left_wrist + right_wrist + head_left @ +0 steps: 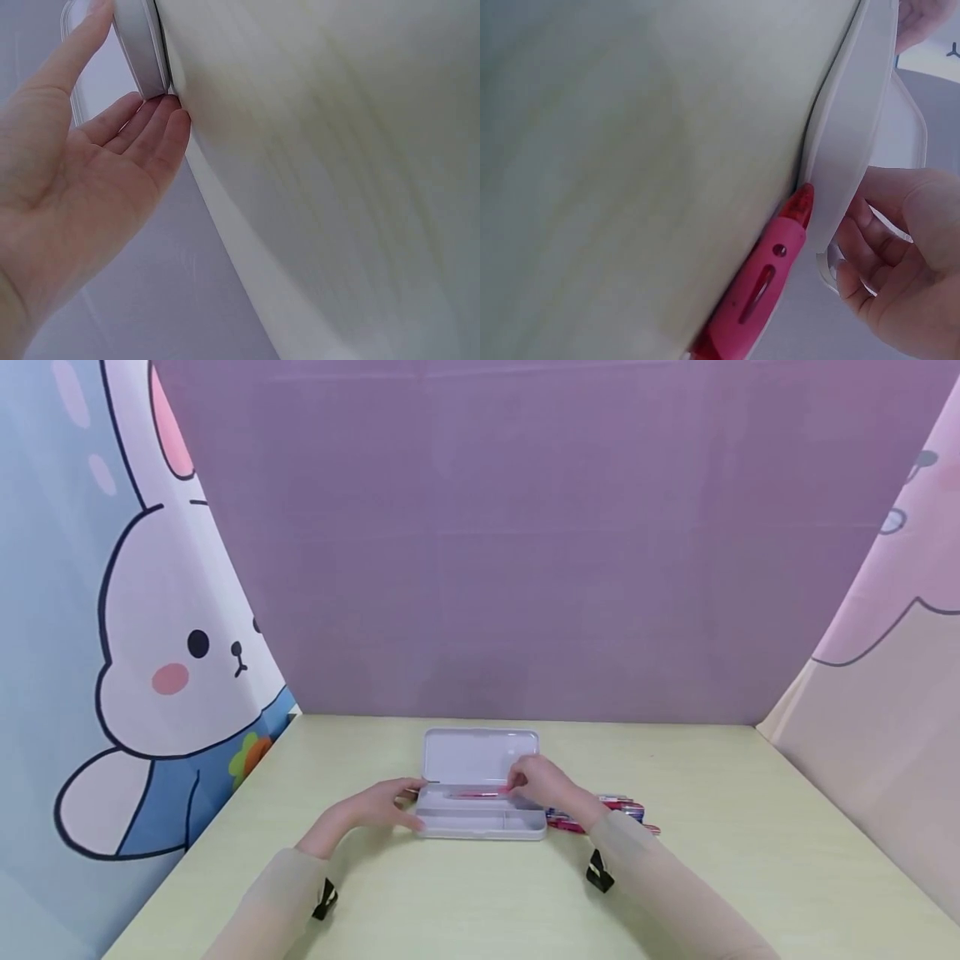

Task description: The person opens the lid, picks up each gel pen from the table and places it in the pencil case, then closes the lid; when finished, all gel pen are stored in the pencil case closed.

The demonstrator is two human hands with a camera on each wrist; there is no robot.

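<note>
— What's going on at the table [720,827]?

— A white pencil case [482,814] lies open in the middle of it, lid tipped up toward the purple backdrop. The person's left hand [378,806] steadies the case at its left end: fingers straight and relaxed, fingertips [169,124] touching the corner of the tray, thumb up along the rim. Nothing is gripped there.

— And the right hand?

— The right hand [543,781] is over the tray's right half, fingers curled round the end of a pink pen [480,793]. The pen lies lengthwise in the upper compartment, flat or very nearly so. Whether it rests fully on the tray floor I can't tell from here.

— So how far along is it?

— Early, I'd judge. That pink pen is the only one I can see inside the case. The lower compartment looks bare, though the front wall hides part of it.

— What's left outside?

— A small heap of pens [611,810], red, pink and a bit of blue, on the table just to the right of the case, partly behind the right wrist. From the wrist view one red-pink pen [761,289] lies right against the case's outer wall. Those aren't in yet, and the lid stands open.
</note>
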